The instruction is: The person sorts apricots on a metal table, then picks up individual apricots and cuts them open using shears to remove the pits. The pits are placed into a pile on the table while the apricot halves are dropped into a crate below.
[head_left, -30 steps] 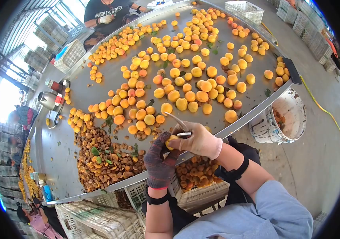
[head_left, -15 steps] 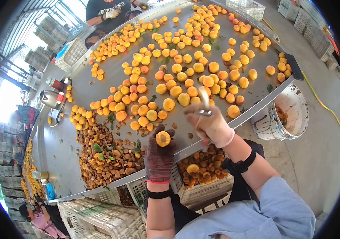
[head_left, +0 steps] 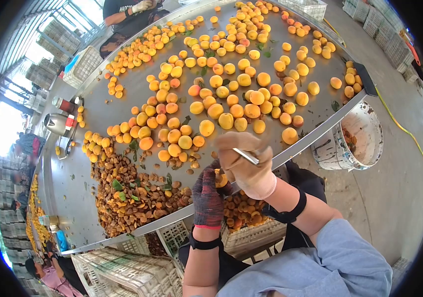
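Observation:
My left hand (head_left: 207, 200), in a dark red-grey knit glove, is closed around an apricot (head_left: 221, 179) above the table's near edge. Close against it on the right, my right hand (head_left: 250, 168) wears a tan glove and grips a slim metal tool (head_left: 246, 156). The tool's working end is hidden behind the fingers, so its exact kind cannot be made out. Whole apricots (head_left: 225, 121) lie spread over the metal table (head_left: 266, 151) beyond both hands. Left of my left hand is a heap of brown pits (head_left: 127, 203) with a few green leaves.
Below the table edge stands a crate (head_left: 258, 238) holding apricot halves (head_left: 243, 212). More crates (head_left: 127, 267) sit lower left. A stained white bucket (head_left: 370, 148) is on the right. An electric kettle (head_left: 58, 123) stands at the far left. Across the table is another person (head_left: 131, 20).
My right hand has moved down and left to the apricot, with the tool tilting over. My left hand has shifted slightly right, and the view has turned a little.

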